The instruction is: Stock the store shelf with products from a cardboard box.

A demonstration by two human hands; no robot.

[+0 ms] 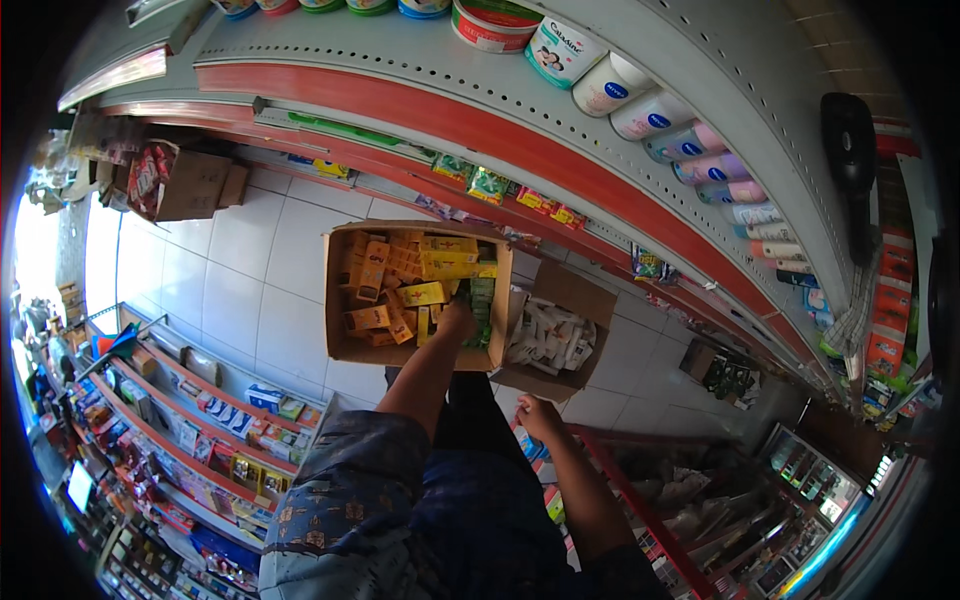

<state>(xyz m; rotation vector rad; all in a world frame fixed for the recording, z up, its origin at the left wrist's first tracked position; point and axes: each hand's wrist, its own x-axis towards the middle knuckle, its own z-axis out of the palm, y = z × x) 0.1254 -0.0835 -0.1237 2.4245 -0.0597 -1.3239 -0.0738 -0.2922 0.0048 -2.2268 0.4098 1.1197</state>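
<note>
A cardboard box (335,300) stands before me with its top open. Orange cartons (371,271) and yellow cartons (448,265) fill its left and middle; small green packs (481,300) are stacked at its right. My left hand (457,319) reaches down inside, between the yellow cartons and the green packs. Its fingers are in shadow, so whether it grips a pack is unclear. Outside the box, lower right, my right hand (537,417) has curled fingers beside the red edge of a rack (600,450). What it touches cannot be made out.
A second carton (574,296) of white packets (553,336) adjoins the box on the right. Long shelves with a red edge (525,131) cross above, bearing roll-on bottles (660,116). Stocked shelves (217,427) stand lower left. More cartons (199,184) sit on the tiled floor (300,240).
</note>
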